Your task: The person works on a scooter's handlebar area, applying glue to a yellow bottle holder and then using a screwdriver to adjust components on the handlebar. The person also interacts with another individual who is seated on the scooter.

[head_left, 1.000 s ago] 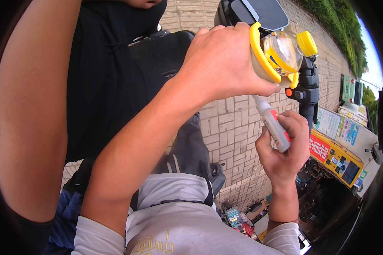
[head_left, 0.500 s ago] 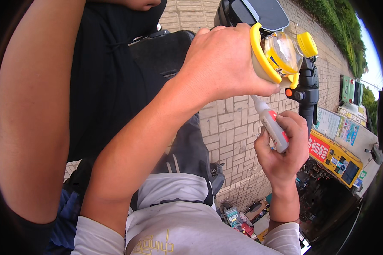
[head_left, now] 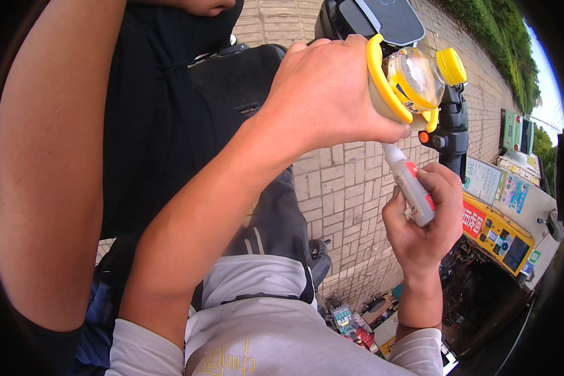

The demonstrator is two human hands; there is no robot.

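My left hand (head_left: 323, 94) is closed on a beige, yellow-rimmed holder (head_left: 390, 94), with a clear plastic bottle (head_left: 417, 78) tilted in it, its yellow cap (head_left: 451, 66) pointing right. My right hand (head_left: 426, 219) grips a small translucent white squeeze bottle (head_left: 410, 185) with a red label. Its nozzle points up toward the underside of the holder, just below my left thumb; I cannot tell whether it touches.
Another person's bare arm (head_left: 44, 156) and dark clothing lie close at left. A black scooter handlebar (head_left: 448, 144) and dark box (head_left: 370, 19) stand beyond my hands, over brick paving (head_left: 332, 207). At right are a hedge, green vehicle (head_left: 515, 131) and yellow cabinet (head_left: 495, 232).
My right hand and the squeeze bottle have shifted slightly right. My left hand and what it holds have barely moved.
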